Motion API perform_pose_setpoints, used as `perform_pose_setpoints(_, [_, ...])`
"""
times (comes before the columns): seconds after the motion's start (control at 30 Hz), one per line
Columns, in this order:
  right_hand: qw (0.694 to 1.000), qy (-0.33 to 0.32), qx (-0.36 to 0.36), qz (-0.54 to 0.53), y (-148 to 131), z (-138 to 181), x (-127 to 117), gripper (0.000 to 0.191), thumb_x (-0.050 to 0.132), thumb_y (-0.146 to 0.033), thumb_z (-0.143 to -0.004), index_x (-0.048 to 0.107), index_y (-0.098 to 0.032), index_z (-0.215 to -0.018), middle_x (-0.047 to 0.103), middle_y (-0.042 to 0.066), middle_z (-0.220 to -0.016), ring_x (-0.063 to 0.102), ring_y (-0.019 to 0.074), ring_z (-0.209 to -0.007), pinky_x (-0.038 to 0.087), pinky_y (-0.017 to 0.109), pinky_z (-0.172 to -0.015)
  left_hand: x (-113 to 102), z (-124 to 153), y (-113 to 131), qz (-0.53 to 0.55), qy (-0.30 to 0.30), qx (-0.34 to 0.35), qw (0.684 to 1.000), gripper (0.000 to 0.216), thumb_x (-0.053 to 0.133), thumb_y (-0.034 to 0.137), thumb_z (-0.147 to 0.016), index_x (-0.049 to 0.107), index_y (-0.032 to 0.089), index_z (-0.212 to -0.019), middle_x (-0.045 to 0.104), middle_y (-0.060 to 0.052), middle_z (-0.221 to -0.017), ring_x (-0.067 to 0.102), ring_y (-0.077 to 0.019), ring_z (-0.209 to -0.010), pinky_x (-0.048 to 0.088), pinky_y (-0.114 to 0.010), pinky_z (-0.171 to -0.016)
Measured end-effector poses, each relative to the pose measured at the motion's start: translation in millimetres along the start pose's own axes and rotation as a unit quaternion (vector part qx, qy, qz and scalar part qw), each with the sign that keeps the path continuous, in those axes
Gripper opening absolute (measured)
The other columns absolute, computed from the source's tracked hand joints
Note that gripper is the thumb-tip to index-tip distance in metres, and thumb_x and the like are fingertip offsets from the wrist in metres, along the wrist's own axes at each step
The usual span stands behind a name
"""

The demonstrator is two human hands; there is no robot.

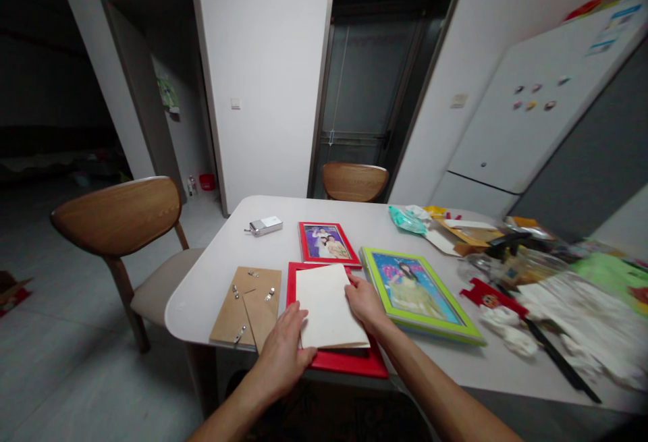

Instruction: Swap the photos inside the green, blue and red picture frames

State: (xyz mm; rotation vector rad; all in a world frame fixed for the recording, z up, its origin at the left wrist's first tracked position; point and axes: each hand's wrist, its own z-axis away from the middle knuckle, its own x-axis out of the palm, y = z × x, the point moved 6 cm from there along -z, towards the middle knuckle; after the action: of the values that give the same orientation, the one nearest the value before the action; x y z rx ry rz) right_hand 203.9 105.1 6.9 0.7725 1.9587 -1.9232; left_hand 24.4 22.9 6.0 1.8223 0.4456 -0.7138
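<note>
A white sheet of card [329, 307] lies over a red picture frame [349, 362] at the table's near edge. It sits slightly askew, and the red border shows around it. My left hand [284, 347] grips the card's lower left corner, thumb at the bottom edge and fingers along the left side. On the card's right edge, my right hand [365, 300] has its fingers curled. To the left is a brown backing board [227, 307] with metal clips and a fold-out stand. A green-framed picture [412, 290] lies on the right, and a smaller red-framed picture [327, 243] behind.
A silver box-shaped device [266, 226] lies at the back left of the white table [202, 293]. Wrappers, crumpled white plastic [572, 320] and a black-handled object [557, 354] crowd the right side. Wooden chairs stand at the left [121, 216] and far side [355, 181].
</note>
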Motion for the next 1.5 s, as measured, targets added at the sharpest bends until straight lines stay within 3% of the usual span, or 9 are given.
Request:
perform_pose_setpoints(0.17, [0.992, 0.009, -0.055, 0.114, -4.1, 2.7, -2.7, 0.035, 0.039, -0.018, -0.069, 0.057, -0.012, -0.099, 0.062, 0.01, -0.092, 0.055, 0.0184, -0.082, 0.037, 0.025, -0.074, -4.6, -0.7, 2.0, -0.024, 0.01, 0.021, 0.999, 0.044, 0.053, 0.013, -0.065, 0.049, 0.016, -0.109, 0.045, -0.012, -0.124, 0.039, -0.0228, -0.115, 0.032, -0.043, -0.096])
perform_pose_setpoints(0.33, [0.953, 0.029, -0.105, 0.283, -4.2, 10.6, -0.4, 0.031, 0.043, -0.021, -0.07, 0.055, -0.01, -0.096, 0.058, 0.013, -0.09, 0.051, 0.0196, -0.083, 0.035, 0.027, -0.075, -0.1, -2.1, 5.7, -0.074, -0.007, 0.021, 0.997, 0.04, 0.051, 0.014, -0.068, 0.051, 0.014, -0.108, 0.045, -0.014, -0.123, 0.039, -0.0232, -0.115, 0.031, -0.042, -0.096])
perform_pose_setpoints(0.57, [0.94, 0.027, -0.158, 0.302, -9.9, 24.0, 7.5, 0.036, 0.045, -0.023, -0.073, 0.053, -0.011, -0.106, 0.054, 0.012, -0.099, 0.046, 0.0207, -0.091, 0.032, 0.029, -0.081, -30.6, 7.4, -6.2, -0.107, -0.016, 0.012, 0.994, 0.056, 0.056, 0.023, -0.066, 0.04, 0.017, -0.12, 0.036, -0.013, -0.13, 0.031, -0.0237, -0.12, 0.026, -0.043, -0.098])
perform_pose_setpoints(0.7, [0.946, -0.031, -0.227, 0.232, -40.8, 46.2, 35.4, 0.031, 0.044, -0.025, -0.075, 0.055, -0.014, -0.103, 0.053, 0.01, -0.102, 0.045, 0.0196, -0.093, 0.032, 0.028, -0.081, -66.7, 27.0, -49.9, -0.188, -0.01, -0.049, 0.981, 0.068, 0.062, 0.029, -0.06, 0.037, 0.018, -0.122, 0.031, -0.014, -0.133, 0.023, -0.0271, -0.123, 0.02, -0.049, -0.098])
perform_pose_setpoints(0.83, [0.924, -0.099, -0.295, 0.223, -79.7, 76.1, 79.8, 0.031, 0.048, -0.036, -0.074, 0.056, -0.02, -0.099, 0.055, 0.007, -0.095, 0.044, 0.0206, -0.09, 0.031, 0.032, -0.078, -85.0, 44.1, -91.7, -0.257, 0.022, -0.098, 0.961, 0.059, 0.06, 0.026, -0.062, 0.042, 0.016, -0.117, 0.036, -0.013, -0.13, 0.029, -0.0262, -0.121, 0.022, -0.046, -0.098])
perform_pose_setpoints(0.97, [0.905, -0.126, -0.315, 0.256, -98.7, 91.9, 114.6, 0.04, 0.055, -0.049, -0.063, 0.056, -0.02, -0.091, 0.053, 0.007, -0.089, 0.042, 0.0234, -0.088, 0.029, 0.038, -0.078, -85.3, 46.5, -104.3, -0.265, 0.054, -0.063, 0.961, 0.05, 0.06, 0.023, -0.063, 0.048, 0.015, -0.111, 0.043, -0.013, -0.125, 0.038, -0.0245, -0.116, 0.031, -0.04, -0.097])
perform_pose_setpoints(1.07, [0.917, -0.128, -0.3, 0.23, -102.2, 90.6, 123.3, 0.041, 0.06, -0.038, -0.059, 0.053, -0.021, -0.097, 0.05, 0.007, -0.092, 0.043, 0.0218, -0.086, 0.031, 0.037, -0.077, -88.9, 45.0, -104.5, -0.252, 0.085, -0.041, 0.963, 0.047, 0.062, 0.024, -0.061, 0.052, 0.018, -0.106, 0.05, -0.01, -0.119, 0.045, -0.025, -0.11, 0.038, -0.04, -0.092])
perform_pose_setpoints(1.3, [0.942, -0.11, -0.306, 0.078, -106.6, 84.3, 79.3, 0.045, 0.056, -0.017, -0.057, 0.053, -0.02, -0.102, 0.049, 0.006, -0.094, 0.044, 0.019, -0.089, 0.037, 0.031, -0.078, -94.7, 34.4, -57.1, -0.21, 0.126, 0.017, 0.97, 0.047, 0.066, 0.027, -0.06, 0.053, 0.017, -0.105, 0.051, -0.012, -0.118, 0.046, -0.0254, -0.109, 0.04, -0.039, -0.092])
perform_pose_setpoints(1.5, [0.955, -0.097, -0.263, 0.097, -66.5, 80.6, 13.2, 0.041, 0.051, -0.014, -0.058, 0.055, -0.018, -0.098, 0.05, 0.007, -0.098, 0.047, 0.0187, -0.092, 0.038, 0.033, -0.084, -48.3, 12.1, -0.8, -0.161, 0.052, 0.054, 0.984, 0.048, 0.066, 0.026, -0.061, 0.052, 0.016, -0.106, 0.049, -0.013, -0.12, 0.044, -0.0242, -0.112, 0.038, -0.039, -0.093])
